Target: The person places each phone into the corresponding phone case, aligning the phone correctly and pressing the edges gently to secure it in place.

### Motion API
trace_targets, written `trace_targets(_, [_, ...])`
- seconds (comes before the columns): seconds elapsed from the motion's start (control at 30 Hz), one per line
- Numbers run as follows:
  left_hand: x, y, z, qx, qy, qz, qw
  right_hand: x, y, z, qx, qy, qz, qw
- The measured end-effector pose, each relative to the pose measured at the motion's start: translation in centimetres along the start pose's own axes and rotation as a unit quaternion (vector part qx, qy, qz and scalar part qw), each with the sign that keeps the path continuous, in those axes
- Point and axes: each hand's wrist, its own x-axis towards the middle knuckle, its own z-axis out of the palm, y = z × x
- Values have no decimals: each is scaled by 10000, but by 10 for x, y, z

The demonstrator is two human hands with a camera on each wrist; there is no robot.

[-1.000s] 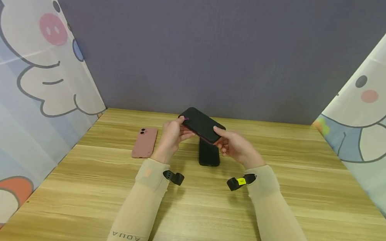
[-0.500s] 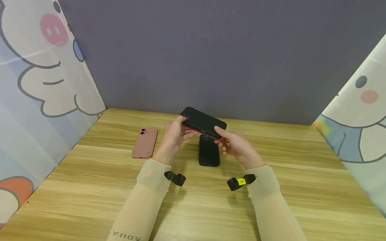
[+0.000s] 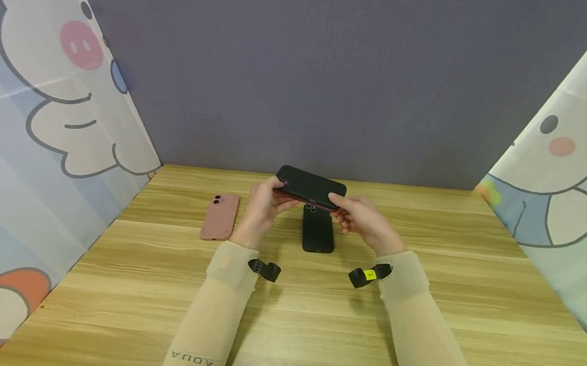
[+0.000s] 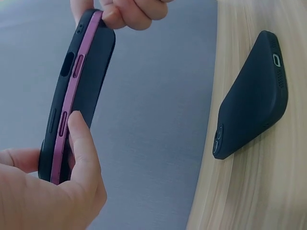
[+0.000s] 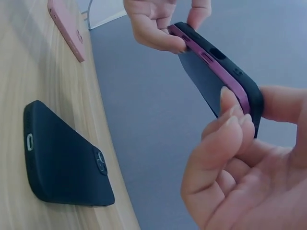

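Observation:
Both hands hold a phone with a purple edge (image 4: 72,91) and a black phone case (image 3: 309,186) above the tabletop. The case lies over the phone's back, with the purple edge bare alongside it; the phone's dark face (image 5: 196,72) points downward. My left hand (image 3: 262,206) grips the left end, thumb on top by a small purple patch and fingers below. My right hand (image 3: 364,219) pinches the right end between thumb and fingers. A second black phone (image 3: 317,232), camera lenses up, lies on the table just below the held one.
A pink phone (image 3: 220,217) lies back up on the wooden table (image 3: 305,337), left of my left hand. A dark grey panel (image 3: 324,80) stands behind the table. Cartoon-printed sheets (image 3: 37,141) flank both sides.
The held phone and case have turned more level, their right end swinging away from me, and have shifted slightly right. Camera lenses on the black phone beneath have come into view.

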Motion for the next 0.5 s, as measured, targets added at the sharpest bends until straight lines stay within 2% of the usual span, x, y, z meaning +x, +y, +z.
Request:
trace_targets(0.2, [-1,3,-2,0,54,-185,9998,-3,-1,-4,-302,-220,-121,9992])
trace_targets(0.5, [-2,6,-3,94,133,-334,9993,-3,-1,-9,-373,-292,-88,9988])
